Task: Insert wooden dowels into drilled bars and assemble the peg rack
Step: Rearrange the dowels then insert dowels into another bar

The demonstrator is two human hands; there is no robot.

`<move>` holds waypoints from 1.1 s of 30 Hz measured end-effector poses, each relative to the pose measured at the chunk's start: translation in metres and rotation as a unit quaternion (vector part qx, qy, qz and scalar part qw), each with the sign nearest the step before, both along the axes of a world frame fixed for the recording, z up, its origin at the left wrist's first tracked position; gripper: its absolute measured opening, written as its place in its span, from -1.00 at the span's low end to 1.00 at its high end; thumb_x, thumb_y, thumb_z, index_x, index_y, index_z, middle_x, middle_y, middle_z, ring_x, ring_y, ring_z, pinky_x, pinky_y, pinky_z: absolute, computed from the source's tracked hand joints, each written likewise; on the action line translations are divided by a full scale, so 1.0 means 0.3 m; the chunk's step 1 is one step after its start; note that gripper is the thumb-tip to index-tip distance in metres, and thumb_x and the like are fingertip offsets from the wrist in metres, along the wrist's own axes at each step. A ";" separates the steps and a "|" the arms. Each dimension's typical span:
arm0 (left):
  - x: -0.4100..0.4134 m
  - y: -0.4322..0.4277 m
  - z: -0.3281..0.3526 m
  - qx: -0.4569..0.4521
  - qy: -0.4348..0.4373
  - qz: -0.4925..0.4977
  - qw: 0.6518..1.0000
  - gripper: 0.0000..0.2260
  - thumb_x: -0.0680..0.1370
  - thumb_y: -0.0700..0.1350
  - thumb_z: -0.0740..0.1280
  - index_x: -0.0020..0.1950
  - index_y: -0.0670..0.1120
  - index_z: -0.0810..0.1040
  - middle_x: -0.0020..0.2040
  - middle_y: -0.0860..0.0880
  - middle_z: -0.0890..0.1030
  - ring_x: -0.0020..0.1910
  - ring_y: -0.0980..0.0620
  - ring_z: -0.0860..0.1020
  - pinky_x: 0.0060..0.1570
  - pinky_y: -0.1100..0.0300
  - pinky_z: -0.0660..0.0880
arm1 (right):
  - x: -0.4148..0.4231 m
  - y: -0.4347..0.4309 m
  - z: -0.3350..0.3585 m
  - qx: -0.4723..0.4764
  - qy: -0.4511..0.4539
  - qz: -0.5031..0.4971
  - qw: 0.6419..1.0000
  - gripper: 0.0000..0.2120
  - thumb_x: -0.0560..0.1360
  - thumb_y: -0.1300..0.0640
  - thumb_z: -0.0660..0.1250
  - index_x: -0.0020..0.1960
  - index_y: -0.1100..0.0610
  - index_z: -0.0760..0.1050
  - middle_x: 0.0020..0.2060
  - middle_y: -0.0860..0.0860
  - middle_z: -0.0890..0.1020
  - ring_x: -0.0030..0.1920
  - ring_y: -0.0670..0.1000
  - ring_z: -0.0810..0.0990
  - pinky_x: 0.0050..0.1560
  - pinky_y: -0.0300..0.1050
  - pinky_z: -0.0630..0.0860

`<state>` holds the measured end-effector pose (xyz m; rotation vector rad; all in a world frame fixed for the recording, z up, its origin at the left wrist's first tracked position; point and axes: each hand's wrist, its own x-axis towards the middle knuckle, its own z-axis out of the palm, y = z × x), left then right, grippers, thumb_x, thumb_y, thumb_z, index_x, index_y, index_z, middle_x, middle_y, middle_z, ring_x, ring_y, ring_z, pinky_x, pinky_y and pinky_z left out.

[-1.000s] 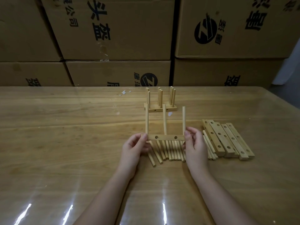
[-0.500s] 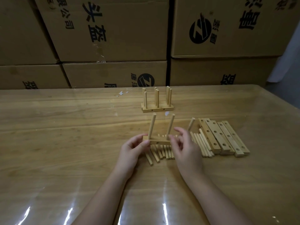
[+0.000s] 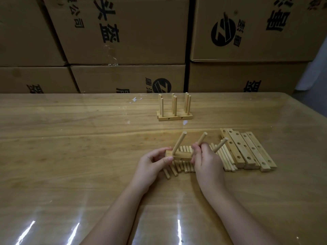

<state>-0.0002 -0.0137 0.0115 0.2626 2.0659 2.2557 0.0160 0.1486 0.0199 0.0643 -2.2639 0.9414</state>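
Note:
I hold a drilled wooden bar [image 3: 180,155] with three dowels stuck in it, tilted away to the right. My left hand [image 3: 153,162] pinches the bar's left end. My right hand [image 3: 206,160] covers its right half, fingers closed around the middle dowel [image 3: 201,138]. The left dowel [image 3: 179,143] and right dowel [image 3: 220,145] stick out free. Under my hands lies a row of loose dowels [image 3: 184,166]. A finished peg rack [image 3: 174,110] stands farther back on the table.
Several drilled bars [image 3: 247,149] lie side by side right of the loose dowels. The wooden table [image 3: 70,147] has a glossy cover. Stacked cardboard boxes [image 3: 123,32] wall off the far edge.
The bar with its three dowels went from upright to tilted back and right. My right hand slid from the bar's right end to the middle dowel.

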 end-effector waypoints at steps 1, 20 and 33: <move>-0.001 -0.001 -0.001 -0.002 0.002 -0.002 1.000 -0.70 0.31 -0.11 0.44 0.03 -0.02 0.64 -0.20 0.00 0.69 -0.17 0.11 0.62 -0.08 0.26 0.55 | 0.000 0.000 0.001 0.002 0.001 -0.001 1.000 -0.55 0.52 -0.12 -0.03 -0.12 0.16 0.50 -0.45 -0.06 0.51 -0.46 -0.11 0.48 -0.45 -0.35 0.31; -0.005 -0.009 0.003 0.002 -0.010 0.033 0.999 -0.73 0.34 -0.12 0.45 0.03 -0.02 0.65 -0.10 -0.06 0.70 -0.07 -0.01 0.64 0.03 0.11 0.56 | 0.017 0.003 0.002 -0.035 -0.022 0.022 0.999 -0.56 0.51 -0.18 0.02 0.10 0.11 0.45 -0.43 -0.06 0.54 -0.45 -0.15 0.51 -0.50 -0.19 0.46; -0.141 -0.057 0.005 0.125 -0.129 0.138 0.974 -0.79 0.49 -0.26 0.39 0.11 -0.12 0.58 0.00 -0.13 0.66 -0.05 -0.01 0.67 -0.15 0.26 0.60 | 0.000 0.014 -0.035 -0.027 0.005 0.125 0.992 -0.75 0.57 -0.08 0.02 -0.09 -0.04 0.43 -0.52 -0.13 0.39 -0.50 -0.06 0.42 -0.59 -0.27 0.25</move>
